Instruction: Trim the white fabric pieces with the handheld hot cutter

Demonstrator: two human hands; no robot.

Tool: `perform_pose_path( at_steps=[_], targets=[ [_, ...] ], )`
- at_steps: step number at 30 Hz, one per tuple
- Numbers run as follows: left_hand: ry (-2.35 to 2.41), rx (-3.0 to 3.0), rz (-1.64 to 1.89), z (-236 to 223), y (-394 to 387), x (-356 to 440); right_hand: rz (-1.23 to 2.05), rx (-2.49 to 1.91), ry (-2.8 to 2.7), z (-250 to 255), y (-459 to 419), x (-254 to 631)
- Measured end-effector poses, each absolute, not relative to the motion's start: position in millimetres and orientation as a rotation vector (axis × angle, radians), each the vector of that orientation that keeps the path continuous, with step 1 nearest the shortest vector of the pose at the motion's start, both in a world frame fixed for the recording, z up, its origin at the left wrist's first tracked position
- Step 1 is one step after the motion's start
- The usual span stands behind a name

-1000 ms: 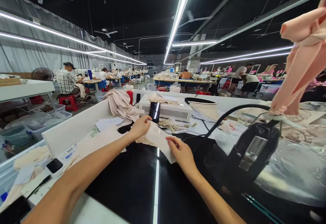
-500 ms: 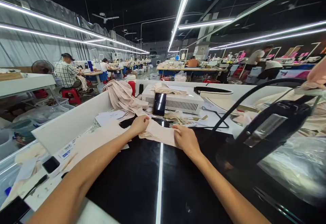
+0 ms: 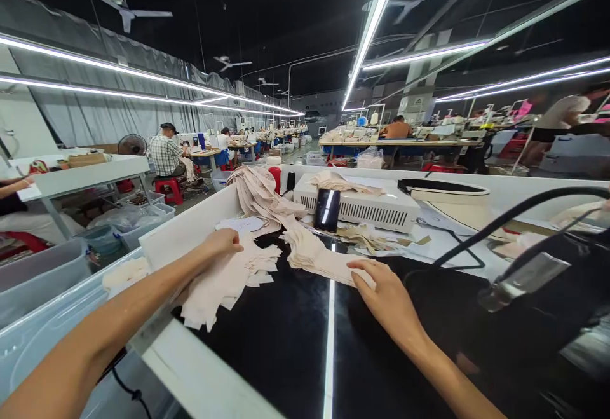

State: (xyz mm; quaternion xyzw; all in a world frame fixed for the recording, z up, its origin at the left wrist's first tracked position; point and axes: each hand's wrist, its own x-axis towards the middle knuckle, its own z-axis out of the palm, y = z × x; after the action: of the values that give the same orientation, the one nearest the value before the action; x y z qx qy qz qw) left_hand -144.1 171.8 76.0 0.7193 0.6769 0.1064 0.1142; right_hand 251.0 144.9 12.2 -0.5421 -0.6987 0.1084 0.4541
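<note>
My left hand (image 3: 220,243) is closed at the upper edge of a spread pile of cream fabric pieces (image 3: 216,285) on the left, its fingertips curled onto the cloth and partly hidden. Across the black work surface (image 3: 281,343), a layered stack of cream fabric strips (image 3: 312,255) lies toward the right. On the right end of that stack rests my right hand (image 3: 386,292), thumb and fingers apart and touching the cloth. A bunch of longer pinkish fabric (image 3: 255,196) sits behind, draped over the white side panel.
A phone (image 3: 327,210) leans against a white vented box (image 3: 355,203). Fabric scraps (image 3: 366,238) lie before it. At the right stand a black machine with a thick cable (image 3: 495,222) and a cream round container (image 3: 448,203). A seated co-worker (image 3: 164,152) is at the far left.
My left hand has let go of the strip stack and moved left to the spread pile. My right hand has loosened its fingers at the stack's end. The view has turned left.
</note>
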Motion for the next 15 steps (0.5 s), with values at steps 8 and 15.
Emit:
perform_pose_path(
  at_steps=[8,15],
  targets=[
    [1.956,2.099,0.594,68.0,150.8,-139.3,0.534,-1.292,-1.714,25.5,103.6,231.8],
    [1.571,2.194,0.885,88.7,109.0,-121.3,0.826,-1.244,-1.603,34.4,79.9,195.8]
  ],
)
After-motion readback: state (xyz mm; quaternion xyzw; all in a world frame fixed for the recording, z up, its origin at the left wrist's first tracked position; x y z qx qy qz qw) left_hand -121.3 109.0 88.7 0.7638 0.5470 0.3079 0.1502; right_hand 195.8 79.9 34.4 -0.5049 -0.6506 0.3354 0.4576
